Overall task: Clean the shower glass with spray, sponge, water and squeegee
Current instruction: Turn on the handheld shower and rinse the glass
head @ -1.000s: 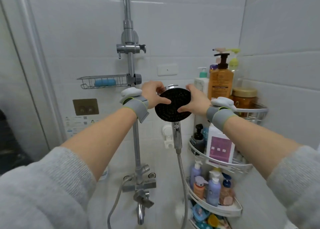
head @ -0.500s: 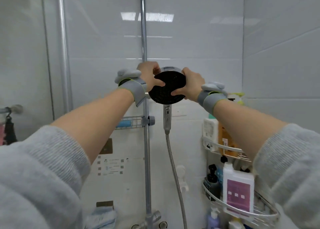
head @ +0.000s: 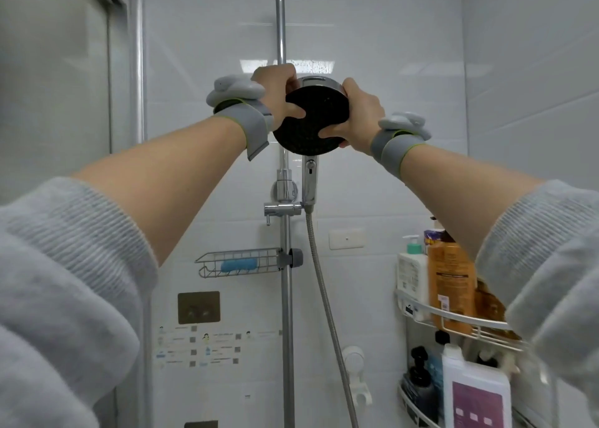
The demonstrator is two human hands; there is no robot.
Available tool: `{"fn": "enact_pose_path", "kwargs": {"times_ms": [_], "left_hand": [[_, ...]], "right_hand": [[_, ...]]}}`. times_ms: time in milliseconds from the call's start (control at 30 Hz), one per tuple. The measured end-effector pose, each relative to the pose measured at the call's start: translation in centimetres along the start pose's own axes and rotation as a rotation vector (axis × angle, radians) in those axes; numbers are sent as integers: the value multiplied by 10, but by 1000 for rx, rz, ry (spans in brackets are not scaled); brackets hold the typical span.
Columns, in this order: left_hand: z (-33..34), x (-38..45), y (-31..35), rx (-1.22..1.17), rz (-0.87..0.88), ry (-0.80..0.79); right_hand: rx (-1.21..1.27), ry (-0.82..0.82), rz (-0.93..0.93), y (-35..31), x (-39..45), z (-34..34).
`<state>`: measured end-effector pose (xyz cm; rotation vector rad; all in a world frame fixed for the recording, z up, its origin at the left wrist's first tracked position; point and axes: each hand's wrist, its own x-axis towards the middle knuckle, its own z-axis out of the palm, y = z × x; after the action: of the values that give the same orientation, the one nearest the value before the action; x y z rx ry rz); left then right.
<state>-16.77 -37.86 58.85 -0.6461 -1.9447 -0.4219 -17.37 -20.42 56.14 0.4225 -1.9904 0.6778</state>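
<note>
A round black-faced shower head (head: 312, 116) with a chrome rim is raised high in front of the wall rail (head: 286, 298). My left hand (head: 278, 95) grips its left edge, thumb on the black face. My right hand (head: 358, 116) grips the right edge the same way. The chrome handle (head: 309, 181) hangs below the head, its lower end at the rail's bracket (head: 281, 208), and the metal hose (head: 327, 304) trails down from it. The shower glass (head: 55, 80) stands at the left. No spray, sponge or squeegee is visible.
A wire basket (head: 238, 262) holding a blue bar is clipped to the rail. Corner shelves (head: 453, 317) at the right carry an orange pump bottle (head: 449, 281), a white bottle (head: 411, 275) and a white jug (head: 475, 392). A white wall holder (head: 355, 372) sits low.
Both hands have kept their grip on the shower head and lifted it higher, from shelf level to above the rail bracket. My view has tilted upward with it.
</note>
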Motion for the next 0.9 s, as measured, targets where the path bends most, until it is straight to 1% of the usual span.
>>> {"fn": "enact_pose_path", "kwargs": {"times_ms": [167, 367, 433, 533, 600, 733, 800, 900], "left_hand": [[-7, 13, -2, 36, -10, 23], [10, 20, -11, 24, -38, -7], [19, 23, -15, 8, -41, 15], [40, 30, -22, -31, -62, 88], [52, 35, -25, -55, -91, 109], [63, 52, -31, -62, -121, 74], [64, 56, -35, -57, -117, 64], [67, 49, -36, -83, -97, 101]], "right_hand": [[55, 29, -21, -4, 13, 2], [83, -30, -11, 12, 25, 14], [111, -39, -7, 20, 31, 18], [113, -75, 29, 31, 45, 21], [87, -101, 68, 36, 52, 23], [141, -146, 171, 50, 61, 27], [169, -148, 186, 52, 64, 29], [199, -100, 164, 54, 54, 34]]}}
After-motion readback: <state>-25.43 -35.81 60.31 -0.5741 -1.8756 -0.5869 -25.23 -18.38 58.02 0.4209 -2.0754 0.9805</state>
